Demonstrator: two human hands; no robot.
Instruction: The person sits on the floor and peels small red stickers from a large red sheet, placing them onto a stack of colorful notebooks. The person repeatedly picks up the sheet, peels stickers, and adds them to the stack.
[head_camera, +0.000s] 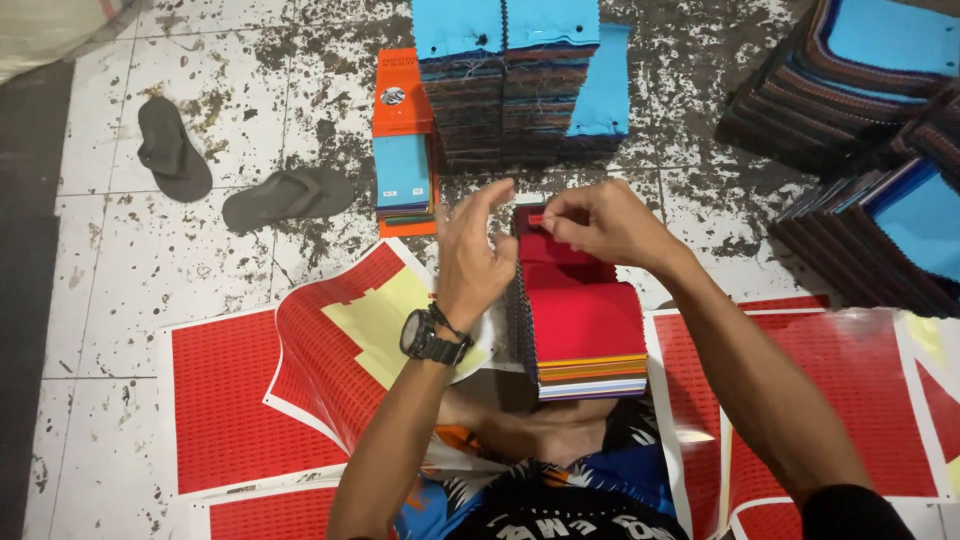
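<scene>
A thick stack of fabric swatches (585, 325) with a red piece on top rests in front of me, its edges showing many colours. My left hand (472, 255), with a black watch on the wrist, is raised at the stack's far left corner, fingers apart and partly curled. At the stack's far end my right hand (600, 220) pinches something small and red against the top swatch. What it pinches is too small to make out.
Red and yellow printed sheets (250, 385) lie on the dirty white tiled floor. Tall swatch stacks topped in blue (515, 75) stand ahead, more blue-topped swatch stacks (880, 150) at the right. An orange and blue swatch book (403, 140) and two dark sandals (290, 195) lie to the left.
</scene>
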